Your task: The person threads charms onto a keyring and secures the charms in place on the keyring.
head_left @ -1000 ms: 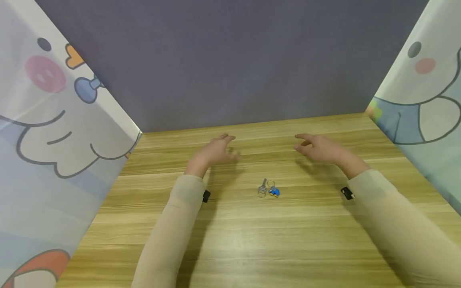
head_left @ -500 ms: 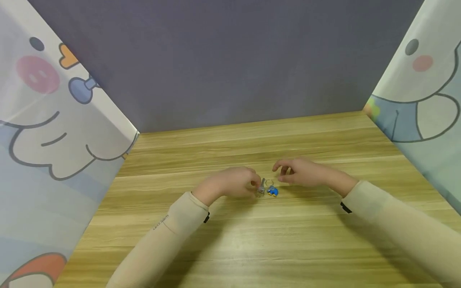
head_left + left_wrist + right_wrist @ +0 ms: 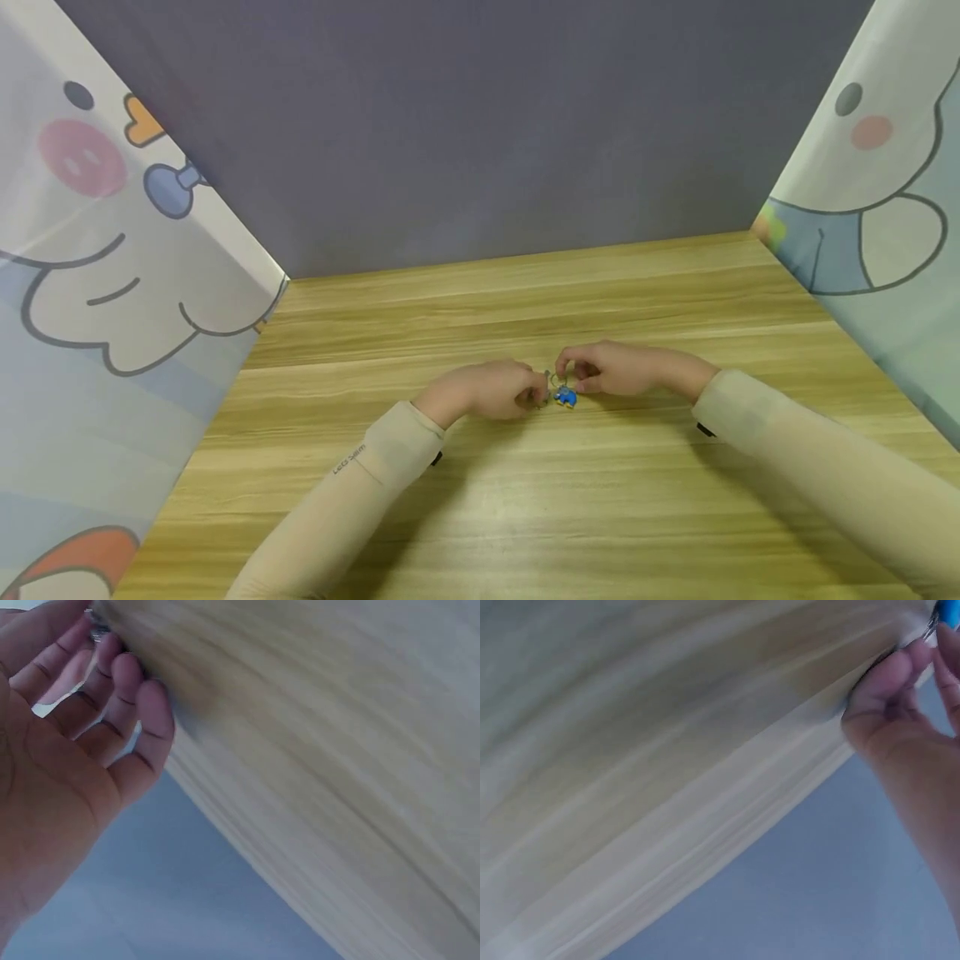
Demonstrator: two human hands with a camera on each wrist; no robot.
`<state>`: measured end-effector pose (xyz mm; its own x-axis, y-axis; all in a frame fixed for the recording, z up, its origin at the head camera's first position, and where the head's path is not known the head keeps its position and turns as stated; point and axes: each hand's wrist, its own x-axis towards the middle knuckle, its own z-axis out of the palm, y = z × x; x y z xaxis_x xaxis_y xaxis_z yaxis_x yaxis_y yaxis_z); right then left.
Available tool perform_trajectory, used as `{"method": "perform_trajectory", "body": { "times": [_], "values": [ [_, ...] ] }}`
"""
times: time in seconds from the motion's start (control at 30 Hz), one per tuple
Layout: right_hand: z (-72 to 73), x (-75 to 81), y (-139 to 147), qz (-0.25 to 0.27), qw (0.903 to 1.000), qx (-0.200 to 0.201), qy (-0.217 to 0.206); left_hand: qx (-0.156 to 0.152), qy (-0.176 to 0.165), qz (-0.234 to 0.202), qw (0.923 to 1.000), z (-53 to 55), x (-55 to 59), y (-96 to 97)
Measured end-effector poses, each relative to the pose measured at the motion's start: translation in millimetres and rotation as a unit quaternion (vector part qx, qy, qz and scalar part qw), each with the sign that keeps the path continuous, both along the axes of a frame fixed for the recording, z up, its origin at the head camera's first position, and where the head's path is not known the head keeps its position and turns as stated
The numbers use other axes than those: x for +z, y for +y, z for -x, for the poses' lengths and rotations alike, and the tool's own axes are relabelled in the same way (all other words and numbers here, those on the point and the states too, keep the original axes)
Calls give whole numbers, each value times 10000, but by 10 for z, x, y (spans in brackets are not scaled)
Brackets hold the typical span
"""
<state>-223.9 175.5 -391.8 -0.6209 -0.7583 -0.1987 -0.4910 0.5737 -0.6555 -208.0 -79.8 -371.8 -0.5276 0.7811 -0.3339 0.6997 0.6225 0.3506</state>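
A small silver key [image 3: 547, 374] lies near the middle of the wooden table [image 3: 480, 517], mostly covered by the fingers. My left hand [image 3: 498, 390] pinches it from the left; in the left wrist view its metal [image 3: 97, 631] shows at the fingertips. Just right of the key is a blue keychain [image 3: 566, 397] with yellow bits, like a little elephant, with a thin metal ring [image 3: 556, 380] above it. Thumb and index finger of my right hand [image 3: 618, 367] are curled at that ring. At the right wrist view's top corner, the blue charm [image 3: 951, 612] shows beyond the fingertips.
A dark grey panel [image 3: 480, 125] stands along the table's back edge. Cartoon-printed sheets flank it, one on the left [image 3: 112, 308] and one on the right [image 3: 892, 192]. Black wrist devices show under both sleeves.
Both hands have come down and inward from the back of the table to the key and the keychain. The left fingers now cover most of the key; the right fingertips have reached the ring.
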Motion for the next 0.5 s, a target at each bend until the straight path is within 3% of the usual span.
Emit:
{"method": "perform_trajectory", "body": {
  "times": [0.17,0.5],
  "values": [
    [33,-25,25,22,9999,6,-113,-103,-250,-146,9995,58,-52,-23],
    [51,-77,-25,-4,9994,122,326,6,-310,-176,9994,67,-60,-18]
  ]
}}
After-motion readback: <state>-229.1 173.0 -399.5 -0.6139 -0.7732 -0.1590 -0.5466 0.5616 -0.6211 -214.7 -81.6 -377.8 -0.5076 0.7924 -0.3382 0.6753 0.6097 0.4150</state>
